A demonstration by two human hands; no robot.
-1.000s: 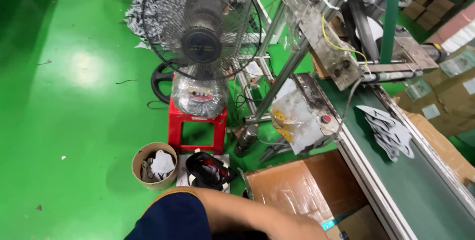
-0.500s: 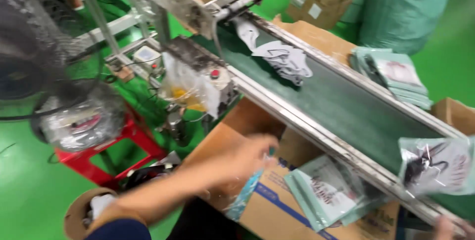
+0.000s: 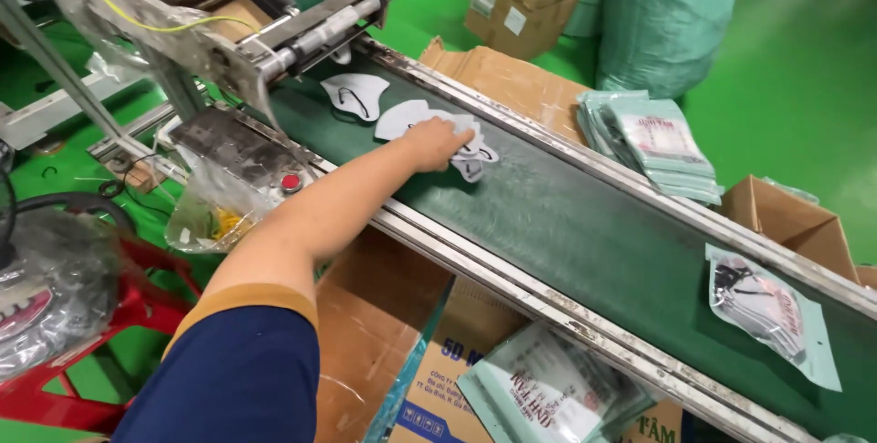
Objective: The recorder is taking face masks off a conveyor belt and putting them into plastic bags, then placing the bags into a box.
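Observation:
My left hand [image 3: 437, 143] reaches across the dark green conveyor belt [image 3: 585, 224]. Its fingers are curled down on a small pile of white face masks [image 3: 477, 156] with black ear loops. One more white mask [image 3: 354, 94] lies apart on the belt, just beyond the pile and near the machine's outlet. A sealed clear and teal pouch [image 3: 772, 311] with masks inside lies farther along the belt on the right. My right hand is out of view.
A stack of teal pouches [image 3: 653, 142] rests on cardboard beyond the belt. Below its near rail, a cardboard box [image 3: 429, 379] holds more pouches [image 3: 539, 393]. A green sack [image 3: 671, 14], an open carton [image 3: 795, 224], a red stool [image 3: 110, 315] and a red button [image 3: 290, 183] surround the line.
The view swung from the floor fan and stool to the belt. My left hand rose from the box below the rail and landed on the white masks.

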